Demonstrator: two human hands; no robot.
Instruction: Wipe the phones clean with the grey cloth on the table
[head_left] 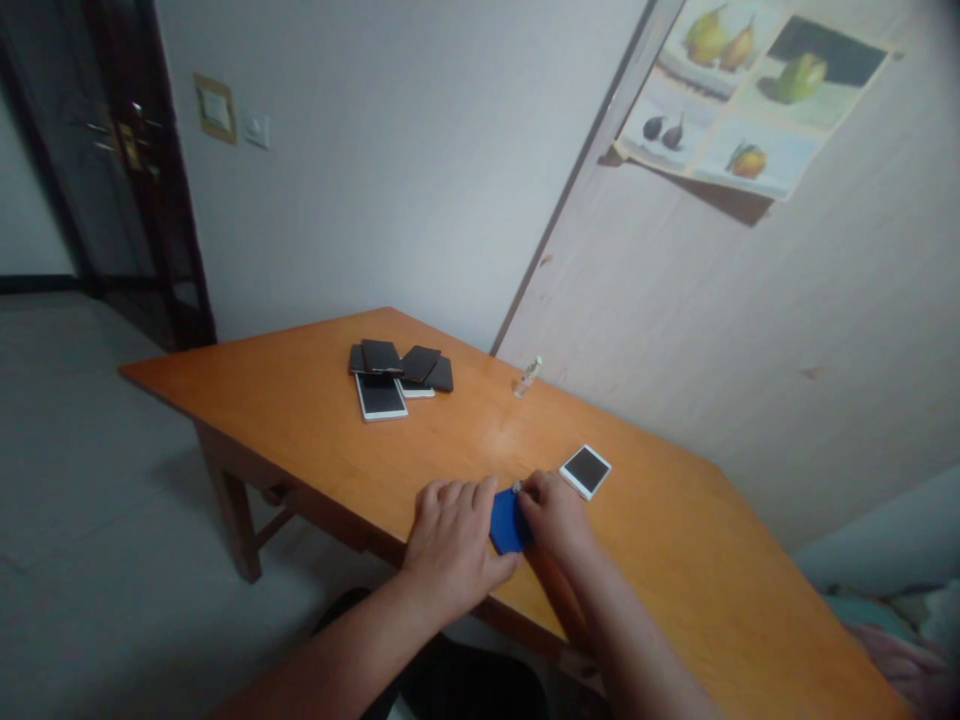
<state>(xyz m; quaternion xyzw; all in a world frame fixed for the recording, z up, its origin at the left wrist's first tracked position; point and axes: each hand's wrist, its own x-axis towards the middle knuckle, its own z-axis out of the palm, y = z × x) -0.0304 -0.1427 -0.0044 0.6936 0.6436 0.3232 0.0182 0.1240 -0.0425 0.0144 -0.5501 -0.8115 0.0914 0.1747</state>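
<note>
A flat, bright blue piece (509, 521) lies between my two hands just above or on the table's near edge; its exact kind does not show. My left hand (455, 545) is closed on its left side, with the fingers along the far edge and the thumb at the near edge. My right hand (556, 512) is closed at its right side, fingers bent over the far corner. By the right fingertips shows a small whitish bit (517, 487), too small to name. A white phone (586, 471) with a dark screen lies just beyond my right hand.
On the wooden table (300, 430), a pile of dark and white phones (382, 395) lies at the far left. A small clear bottle (528, 377) stands near the wall. A fruit poster (750, 100) hangs on the wall, and a dark door (127, 150) is at left.
</note>
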